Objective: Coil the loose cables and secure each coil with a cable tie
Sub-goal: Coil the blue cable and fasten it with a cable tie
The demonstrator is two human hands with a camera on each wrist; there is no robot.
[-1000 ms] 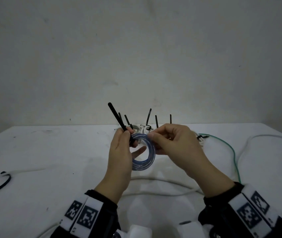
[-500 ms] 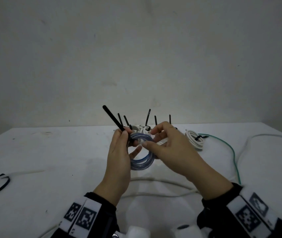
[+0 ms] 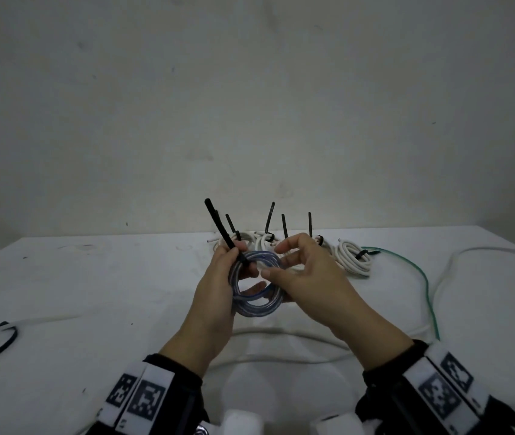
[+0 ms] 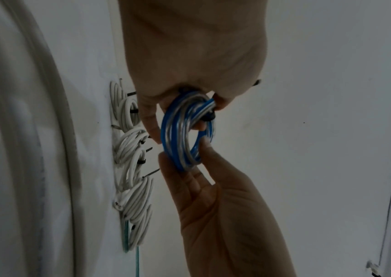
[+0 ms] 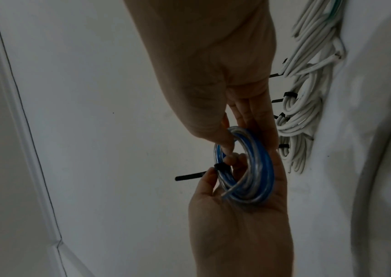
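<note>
A coil of blue and clear cable (image 3: 257, 304) is held up over the white table (image 3: 93, 293) between both hands. A black cable tie (image 3: 221, 229) wraps its upper left side, with the tail pointing up and left. My left hand (image 3: 240, 262) grips the coil at the tie, thumb by the tie's head (image 5: 220, 166) and a finger passing through the ring. My right hand (image 3: 273, 262) pinches the coil's right side, thumb inside the ring (image 5: 227, 148) and fingers behind it. The left wrist view shows the coil (image 4: 184, 131) between both hands.
Several white coils (image 3: 353, 259) with black ties sticking up lie at the table's back, just beyond my hands. A green cable (image 3: 424, 277) and a white one (image 3: 469, 254) trail to the right. Another white cable (image 3: 281, 332) runs beneath my hands, and a black cable (image 3: 2, 346) lies far left.
My right hand has slid from the top of the coil down to its right side, its thumb now in the ring. The left hand keeps its grip at the tie.
</note>
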